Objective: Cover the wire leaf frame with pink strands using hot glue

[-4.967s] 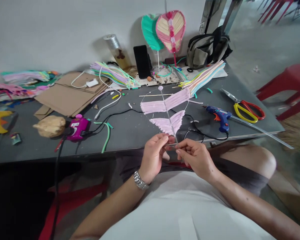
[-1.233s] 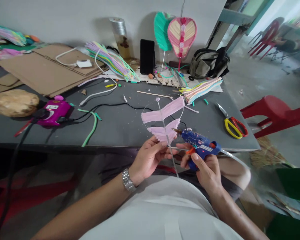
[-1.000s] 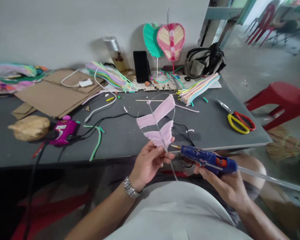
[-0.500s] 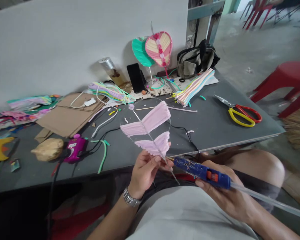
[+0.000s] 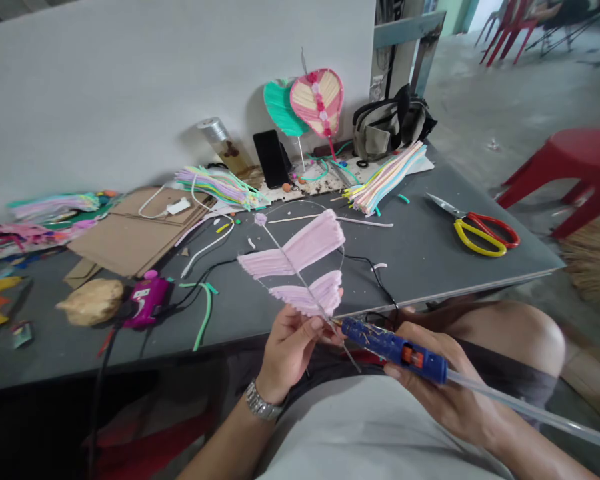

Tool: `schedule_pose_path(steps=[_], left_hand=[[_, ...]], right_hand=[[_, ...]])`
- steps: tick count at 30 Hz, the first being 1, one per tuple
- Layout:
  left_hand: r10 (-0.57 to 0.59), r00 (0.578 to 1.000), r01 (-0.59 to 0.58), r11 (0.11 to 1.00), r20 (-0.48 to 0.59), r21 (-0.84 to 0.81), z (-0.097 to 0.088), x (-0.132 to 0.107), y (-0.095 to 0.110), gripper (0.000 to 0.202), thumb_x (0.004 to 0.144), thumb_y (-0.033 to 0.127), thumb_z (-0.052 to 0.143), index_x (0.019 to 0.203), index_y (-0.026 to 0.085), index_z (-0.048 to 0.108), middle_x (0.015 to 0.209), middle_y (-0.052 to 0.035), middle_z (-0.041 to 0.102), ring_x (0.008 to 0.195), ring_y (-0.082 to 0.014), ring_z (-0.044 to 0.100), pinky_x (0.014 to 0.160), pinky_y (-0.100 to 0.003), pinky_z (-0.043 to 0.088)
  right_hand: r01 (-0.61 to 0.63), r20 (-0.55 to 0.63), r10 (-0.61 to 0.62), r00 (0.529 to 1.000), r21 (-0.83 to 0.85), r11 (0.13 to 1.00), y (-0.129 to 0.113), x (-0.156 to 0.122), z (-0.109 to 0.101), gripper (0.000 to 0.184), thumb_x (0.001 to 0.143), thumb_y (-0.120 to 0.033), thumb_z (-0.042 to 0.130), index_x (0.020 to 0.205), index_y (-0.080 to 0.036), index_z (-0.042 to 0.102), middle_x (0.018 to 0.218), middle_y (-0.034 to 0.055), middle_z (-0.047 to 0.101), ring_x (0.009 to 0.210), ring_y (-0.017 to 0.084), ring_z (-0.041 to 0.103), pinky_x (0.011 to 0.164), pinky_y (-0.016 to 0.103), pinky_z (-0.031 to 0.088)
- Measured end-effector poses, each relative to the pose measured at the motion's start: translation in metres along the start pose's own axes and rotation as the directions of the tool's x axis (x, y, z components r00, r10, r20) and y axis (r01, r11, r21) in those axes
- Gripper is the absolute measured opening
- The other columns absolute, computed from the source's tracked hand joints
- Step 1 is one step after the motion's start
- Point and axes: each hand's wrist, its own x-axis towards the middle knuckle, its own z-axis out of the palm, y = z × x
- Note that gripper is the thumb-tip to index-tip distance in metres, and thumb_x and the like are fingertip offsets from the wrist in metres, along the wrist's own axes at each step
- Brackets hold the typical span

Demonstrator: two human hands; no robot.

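Note:
My left hand point(image 5: 293, 347) pinches the lower end of a wire fan frame point(image 5: 300, 270) by its central stem. Two bands of pale pink pipe cleaners point(image 5: 314, 239) cross the frame, with gaps between them showing the tabletop. In my right hand point(image 5: 440, 373) is a blue hot glue gun point(image 5: 380, 341), with a long clear glue stick point(image 5: 530, 408) coming out of its back. Its nozzle is right by the frame's lower end, close to my left fingertips. Whether the nozzle touches the frame I cannot tell.
Scissors point(image 5: 473, 227) lie on the right of the grey table point(image 5: 410, 267). Bundled pipe cleaners point(image 5: 386, 179), a phone point(image 5: 271, 159), finished fans point(image 5: 317, 103) and a bag point(image 5: 390, 127) stand along the back. Cardboard point(image 5: 130, 233) and a magenta box point(image 5: 147, 300) with cords are on the left.
The glue gun has dipped slightly and shifted a little left, its nozzle still beside the frame's lower end. My left hand keeps its grip on the frame; the view has moved slightly.

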Motion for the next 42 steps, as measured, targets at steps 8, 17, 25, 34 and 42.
schedule_pose_path(steps=[8,17,25,34,42], left_hand=[[0.011,1.000,-0.010,0.999,-0.026,0.035,0.0027,0.0001,0.0014,0.019,0.080,0.029,0.087,0.091,0.018,0.076,0.096,-0.0087,0.082,0.060,-0.0128,0.071,0.060,-0.023,0.060],[-0.008,0.999,0.009,1.000,-0.041,0.027,0.0063,0.0006,0.0031,0.019,0.077,0.029,0.089,0.089,0.019,0.078,0.100,-0.0070,0.083,0.059,-0.0112,0.071,0.061,-0.022,0.060],[-0.020,0.998,0.023,0.999,-0.066,0.041,0.0052,0.0003,0.0025,0.020,0.077,0.030,0.090,0.091,0.019,0.079,0.098,-0.0075,0.083,0.060,-0.0118,0.070,0.061,-0.022,0.059],[-0.005,0.998,0.011,0.997,-0.069,0.075,0.0047,0.0007,0.0024,0.024,0.078,0.033,0.088,0.094,0.018,0.079,0.096,-0.0093,0.083,0.059,-0.0138,0.070,0.060,-0.025,0.058],[-0.012,0.996,0.019,0.997,-0.085,0.075,0.0068,0.0017,0.0025,0.026,0.076,0.033,0.089,0.094,0.018,0.079,0.085,-0.0082,0.082,0.058,-0.0157,0.070,0.060,-0.027,0.058]], right_hand=[[0.020,-0.011,-0.020,1.000,0.020,1.000,-0.0019,0.0013,-0.0007,0.018,0.103,-0.033,0.059,0.089,-0.023,0.052,0.077,-0.0028,0.055,0.063,0.012,0.049,0.058,0.026,0.038],[0.056,-0.025,-0.056,0.998,-0.019,0.998,-0.0049,0.0017,-0.0047,0.015,0.103,-0.030,0.057,0.090,-0.023,0.052,0.079,-0.0010,0.058,0.064,0.013,0.052,0.058,0.026,0.040],[0.107,-0.063,-0.109,0.992,-0.029,0.994,-0.0074,0.0030,-0.0025,0.009,0.101,-0.023,0.057,0.093,-0.023,0.052,0.080,-0.0011,0.059,0.064,0.012,0.051,0.057,0.026,0.039],[0.138,-0.070,-0.142,0.987,-0.058,0.989,-0.0017,0.0018,-0.0010,0.011,0.095,-0.015,0.058,0.091,-0.023,0.051,0.078,-0.0013,0.056,0.063,0.013,0.051,0.057,0.026,0.039],[0.129,-0.083,-0.139,0.987,-0.111,0.985,-0.0014,-0.0006,0.0013,0.011,0.095,-0.015,0.056,0.086,-0.023,0.053,0.073,-0.0005,0.057,0.059,0.014,0.052,0.055,0.027,0.040]])
